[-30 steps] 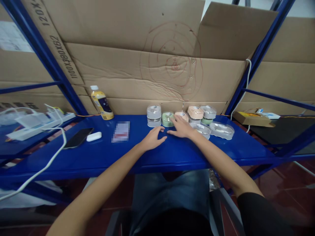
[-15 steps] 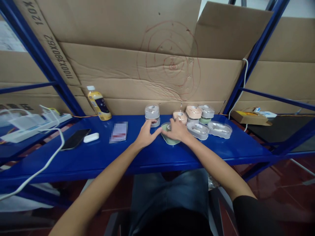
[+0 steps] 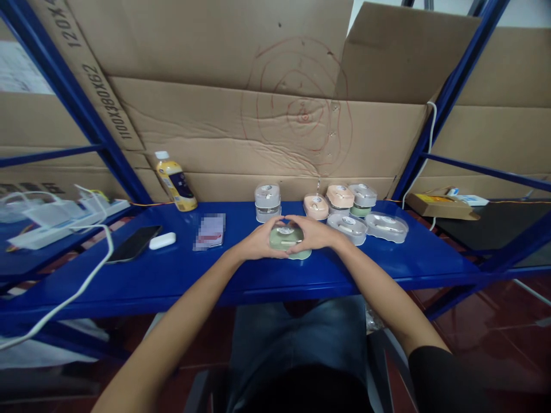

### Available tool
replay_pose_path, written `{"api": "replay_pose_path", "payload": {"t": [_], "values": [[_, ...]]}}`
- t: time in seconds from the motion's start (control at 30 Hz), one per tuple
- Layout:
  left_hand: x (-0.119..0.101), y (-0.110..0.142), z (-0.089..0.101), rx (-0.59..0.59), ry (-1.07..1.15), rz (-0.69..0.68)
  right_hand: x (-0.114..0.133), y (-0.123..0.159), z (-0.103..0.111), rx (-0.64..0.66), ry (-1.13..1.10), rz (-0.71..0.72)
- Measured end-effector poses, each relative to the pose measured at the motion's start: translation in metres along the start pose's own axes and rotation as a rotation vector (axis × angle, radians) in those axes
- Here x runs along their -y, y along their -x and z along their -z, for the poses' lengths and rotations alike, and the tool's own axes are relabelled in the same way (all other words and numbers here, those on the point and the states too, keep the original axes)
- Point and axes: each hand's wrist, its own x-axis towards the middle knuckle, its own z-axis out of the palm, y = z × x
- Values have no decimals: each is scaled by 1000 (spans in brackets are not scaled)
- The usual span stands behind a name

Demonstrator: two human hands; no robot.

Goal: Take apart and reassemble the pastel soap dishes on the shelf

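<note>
We cup a pale green round plastic case (image 3: pixel 289 242) on the blue steel worktop (image 3: pixel 241 287) between our left hand (image 3: pixel 260 243) and right hand (image 3: pixel 315 234). Our fingers (image 3: pixel 297 221) curve narrowly around it, their tips meeting over its far side. Just beyond stand four more cases: one grey stack (image 3: pixel 267 203), one peach case (image 3: pixel 315 206), one peach stack (image 3: pixel 340 198) and one grey-and-green stack (image 3: pixel 362 196). Two flat clear cases (image 3: pixel 346 229) lie beside them. To the left lie one yellow-labelled bottle (image 3: pixel 175 186), one blurred card (image 3: pixel 209 232), one phone (image 3: pixel 134 243), one white earbud case (image 3: pixel 162 241) and one power strip (image 3: pixel 55 222). Cardboard sheets (image 3: pixel 215 132) stand behind.
</note>
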Motion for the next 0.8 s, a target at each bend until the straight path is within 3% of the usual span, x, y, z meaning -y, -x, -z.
{"api": "replay_pose_path", "payload": {"t": [0.17,0.37,0.47,0.57,0.73,0.8], "values": [[-2,2,-3,-65,-56,61,-18,15,25,-57,-165,-86],[-9,3,-4,50,-207,7,-45,33,48,-418,-220,-256],[-13,2,-5,11,-228,10,-47,33,48,-520,-204,-297],[-12,1,-3,-127,-240,18,-45,32,49,-557,-212,-292],[-5,-1,9,-655,-285,73,-47,33,52,-633,-277,-313],[-4,-1,13,-735,-310,119,-48,33,53,-630,-278,-304]]}}
